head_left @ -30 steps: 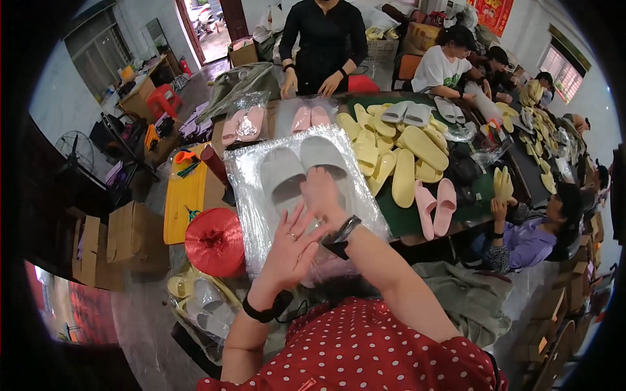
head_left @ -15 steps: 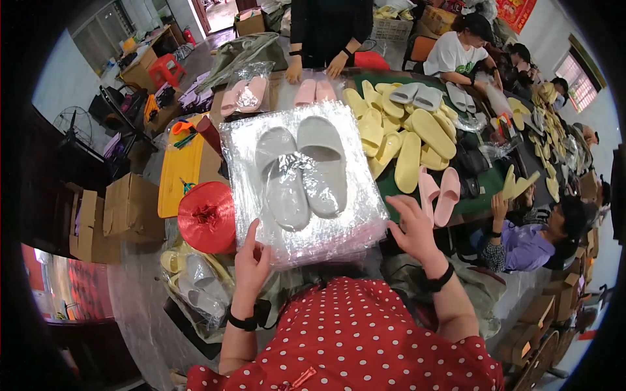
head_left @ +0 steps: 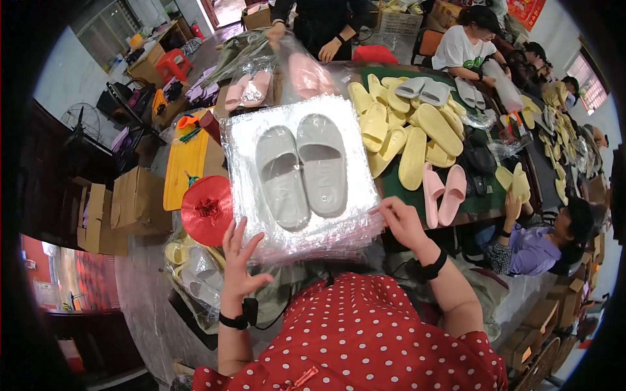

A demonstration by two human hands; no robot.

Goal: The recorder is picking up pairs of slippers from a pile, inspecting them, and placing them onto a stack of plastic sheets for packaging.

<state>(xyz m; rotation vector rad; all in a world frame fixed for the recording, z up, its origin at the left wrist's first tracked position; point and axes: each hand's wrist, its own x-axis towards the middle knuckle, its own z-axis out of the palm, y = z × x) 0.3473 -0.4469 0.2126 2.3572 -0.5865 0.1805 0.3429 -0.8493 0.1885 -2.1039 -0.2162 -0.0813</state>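
A pair of grey slide slippers [head_left: 325, 186] lies side by side under clear plastic, on a stack of clear plastic bags [head_left: 241, 140] at the table's near edge. My right hand [head_left: 405, 225] has its fingertips closed on the stack's near right corner, pinching the edge of a plastic bag. How many layers it holds I cannot make out. At the near left corner, my left hand [head_left: 240, 260] is open with fingers spread, just beside the bags and holding nothing. Left of the stack sits a roll of red plastic twine [head_left: 207, 225].
Yellow slippers [head_left: 438, 133] are heaped right of the stack, with pink slippers [head_left: 452, 195] nearby. Across the table a person [head_left: 336, 32] lifts bagged pink slippers [head_left: 306, 75]. Other people work along the right. A yellow board [head_left: 179, 169] and cardboard boxes [head_left: 140, 202] stand left.
My left hand has opened, spreading its fingers. My right hand has closed on the bag corner. The plastic over the grey slippers looks smoother. The person opposite has raised the bagged pink slippers.
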